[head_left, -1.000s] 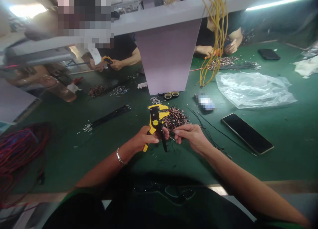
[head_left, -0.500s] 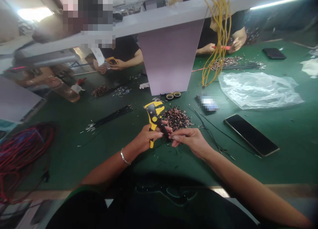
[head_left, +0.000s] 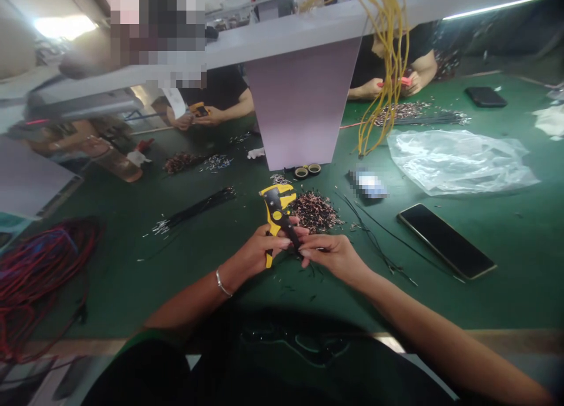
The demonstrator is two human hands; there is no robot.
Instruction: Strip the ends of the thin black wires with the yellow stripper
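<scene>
**While the left hand (head_left: 254,250) grips a yellow wire stripper (head_left: 275,208), the right hand (head_left: 332,256) pinches in beside it**

Both hands are together just above the near edge of a green work mat (head_left: 506,303), touching or nearly touching at the stripper's lower end. The left hand closes around the handles, with a silver bangle (head_left: 222,290) on its wrist. The right hand comes in from the lower right, its fingertips (head_left: 306,252) drawn together at the dark handle. Whether they hold a thin dark wire (head_left: 312,268) is too fine to tell.

The stripper stands tilted, its long axis running from the yellow head at the upper end down toward the person, with its handles spread at the bottom. The left hand is nearer its body, while the right reaches only its lower end.

Just to the upper right lies a heap of copper-ended wire pieces (head_left: 314,212). Two tape rolls (head_left: 307,170) sit farther up by the pale upright panel (head_left: 299,103), and a black phone (head_left: 446,241) lies at right. A co-worker's hands (head_left: 392,87) at upper right work near hanging yellow wires (head_left: 388,71), beside a clear plastic bag (head_left: 458,162).
</scene>
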